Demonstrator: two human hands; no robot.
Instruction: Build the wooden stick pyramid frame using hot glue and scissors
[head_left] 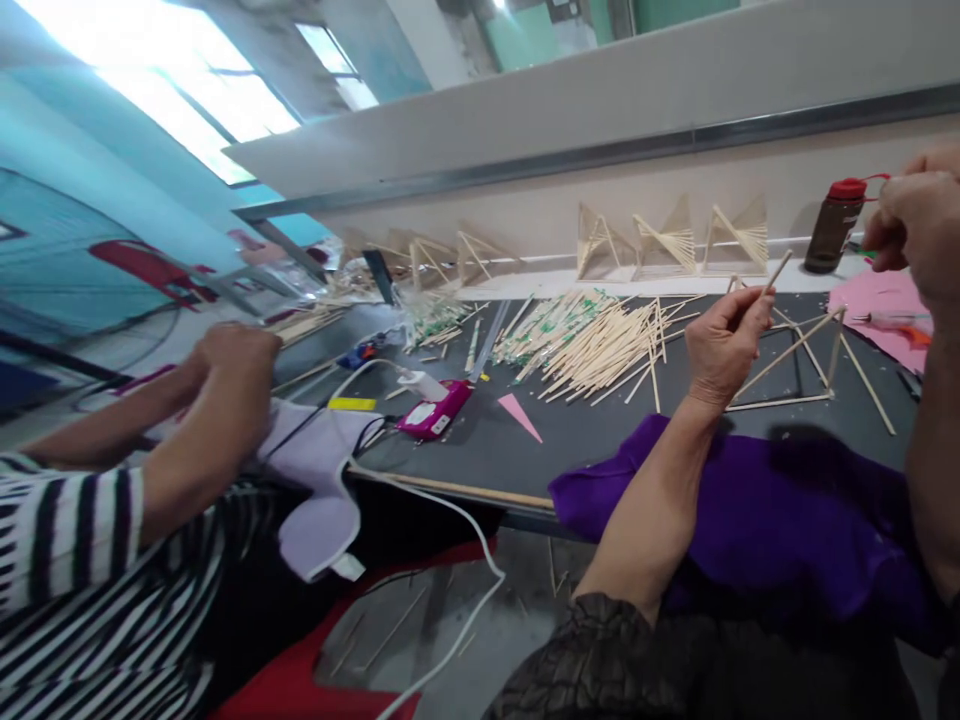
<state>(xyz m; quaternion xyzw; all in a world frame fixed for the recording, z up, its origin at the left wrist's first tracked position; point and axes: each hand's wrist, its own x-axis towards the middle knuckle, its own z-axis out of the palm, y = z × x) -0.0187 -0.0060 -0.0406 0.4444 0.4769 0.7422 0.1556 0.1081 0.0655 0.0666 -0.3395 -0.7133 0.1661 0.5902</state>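
Note:
My left hand (724, 340) is raised over the right part of the table, closed round a thin wooden stick (778, 271). The stick slants up from between thumb and fingers. Behind that hand stands an open frame of joined wooden sticks (787, 405) on the dark tabletop. At the right edge my right hand (922, 215) is held high, its fingers bent together; whatever they grip, if anything, cannot be made out. Just left of it is a dark bottle (831, 235) with a red cap. A purple cloth (795, 510) lies over my lap.
Loose sticks (607, 350) are heaped mid-table. Several finished stick frames (664, 243) stand along the back wall. A magenta power box (435, 408) with white cables sits left of a pink paper scrap (520, 415). A co-worker's blurred hands (236, 370) are at left. Pink sheet (870, 295) lies right.

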